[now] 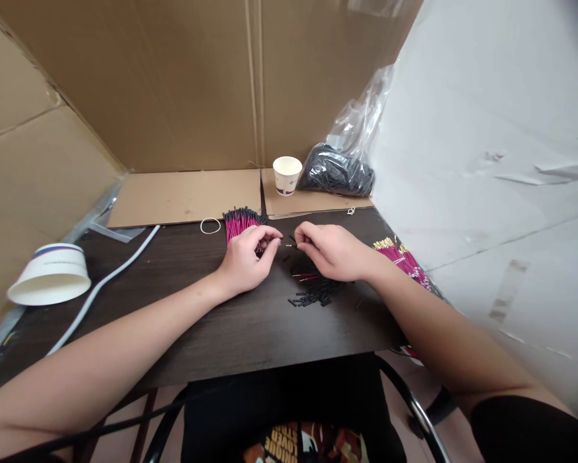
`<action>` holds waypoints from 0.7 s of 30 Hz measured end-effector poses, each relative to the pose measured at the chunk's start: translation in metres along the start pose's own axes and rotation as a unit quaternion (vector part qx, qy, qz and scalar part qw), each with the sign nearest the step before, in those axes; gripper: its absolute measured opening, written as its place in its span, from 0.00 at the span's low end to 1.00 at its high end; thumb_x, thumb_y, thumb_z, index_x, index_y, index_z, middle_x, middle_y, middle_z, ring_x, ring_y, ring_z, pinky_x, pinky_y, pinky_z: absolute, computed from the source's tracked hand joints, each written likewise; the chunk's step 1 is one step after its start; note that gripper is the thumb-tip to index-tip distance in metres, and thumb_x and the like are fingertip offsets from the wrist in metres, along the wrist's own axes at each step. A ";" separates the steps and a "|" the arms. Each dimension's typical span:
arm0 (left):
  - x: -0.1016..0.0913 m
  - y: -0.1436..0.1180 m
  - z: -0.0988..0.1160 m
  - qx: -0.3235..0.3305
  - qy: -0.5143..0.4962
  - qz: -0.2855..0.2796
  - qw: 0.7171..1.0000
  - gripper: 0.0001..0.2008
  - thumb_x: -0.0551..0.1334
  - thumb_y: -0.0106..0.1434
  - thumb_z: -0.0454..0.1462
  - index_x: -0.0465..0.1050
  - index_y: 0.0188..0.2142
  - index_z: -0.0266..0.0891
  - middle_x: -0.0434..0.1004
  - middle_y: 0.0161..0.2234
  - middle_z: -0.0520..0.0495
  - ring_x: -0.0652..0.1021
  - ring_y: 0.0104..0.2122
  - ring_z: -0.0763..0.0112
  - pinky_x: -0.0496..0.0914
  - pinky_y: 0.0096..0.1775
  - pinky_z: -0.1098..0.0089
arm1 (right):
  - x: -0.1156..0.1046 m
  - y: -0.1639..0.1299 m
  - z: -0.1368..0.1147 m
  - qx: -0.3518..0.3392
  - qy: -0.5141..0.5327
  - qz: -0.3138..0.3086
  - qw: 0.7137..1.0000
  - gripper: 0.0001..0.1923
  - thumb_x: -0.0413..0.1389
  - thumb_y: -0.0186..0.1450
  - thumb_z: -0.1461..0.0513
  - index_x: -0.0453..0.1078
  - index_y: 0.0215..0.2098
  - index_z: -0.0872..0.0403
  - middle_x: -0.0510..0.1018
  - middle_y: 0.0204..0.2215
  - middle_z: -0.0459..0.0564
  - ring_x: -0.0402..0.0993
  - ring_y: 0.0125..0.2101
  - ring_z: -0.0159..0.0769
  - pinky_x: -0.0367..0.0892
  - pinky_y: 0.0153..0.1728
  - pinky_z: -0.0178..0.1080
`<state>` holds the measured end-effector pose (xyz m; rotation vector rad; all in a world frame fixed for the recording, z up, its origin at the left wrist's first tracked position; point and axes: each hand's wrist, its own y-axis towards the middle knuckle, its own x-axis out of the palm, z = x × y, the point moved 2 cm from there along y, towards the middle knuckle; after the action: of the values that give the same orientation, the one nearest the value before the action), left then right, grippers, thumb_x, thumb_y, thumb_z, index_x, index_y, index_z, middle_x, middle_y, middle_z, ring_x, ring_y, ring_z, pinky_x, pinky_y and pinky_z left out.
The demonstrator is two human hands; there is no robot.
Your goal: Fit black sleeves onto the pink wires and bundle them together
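Both forearms rest on a dark wood-grain worktop (231,334), the hands meeting near its middle. Left hand (247,260): grip pinched nearly shut, thumb and forefinger closed on a thin pink wire (285,244) whose small gold tip points right toward the other hand. Right hand (332,251): fingers curled in, grip closed tight around something small at the fingertips, just beside the wire's tip; what it holds is too small to tell. The two hands sit very close, fingertips almost touching. Behind the left hand lies a bundle of pink wires with black ends (240,222), fanned upright-ish and touching the knuckles. Under and in front of the right hand is a loose scatter of short black sleeves (312,294) with a couple of stray pink wires across it. By the right forearm, at the worktop's right edge, a second bundle of pink wires with gold tips (402,257). A white rubber band (210,226) lies left of the first bundle. Farther back: a small paper cup (287,175) standing on a cardboard sheet (187,196), a clear plastic bag of black pieces (339,170) beside it. Far left, a paper bowl (50,273) upside down, and a white cable (105,283) running diagonally. Cardboard walls stand behind and to the left
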<state>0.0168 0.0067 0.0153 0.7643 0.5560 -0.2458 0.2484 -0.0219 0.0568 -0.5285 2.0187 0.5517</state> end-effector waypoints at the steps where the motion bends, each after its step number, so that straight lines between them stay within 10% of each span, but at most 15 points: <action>1: 0.000 0.000 0.000 0.000 -0.003 -0.001 1.000 0.06 0.65 0.77 0.37 0.81 0.47 0.39 0.84 0.37 0.46 0.80 0.34 0.66 0.75 0.38 0.64 | 0.000 0.000 0.001 0.005 -0.007 0.002 1.000 0.03 0.49 0.79 0.62 0.64 0.48 0.52 0.77 0.36 0.49 0.67 0.32 0.37 0.55 0.37 0.39; 21: 0.001 -0.001 0.005 0.033 -0.014 -0.044 0.998 0.07 0.65 0.76 0.36 0.83 0.44 0.38 0.82 0.34 0.46 0.79 0.33 0.66 0.75 0.38 0.64 | 0.004 0.000 -0.001 0.004 -0.097 0.001 0.995 0.05 0.50 0.80 0.63 0.67 0.49 0.54 0.82 0.40 0.55 0.73 0.36 0.42 0.55 0.37 0.40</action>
<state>0.0192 0.0025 0.0171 0.8001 0.5574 -0.3569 0.2457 -0.0230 0.0540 -0.4509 1.8359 0.5733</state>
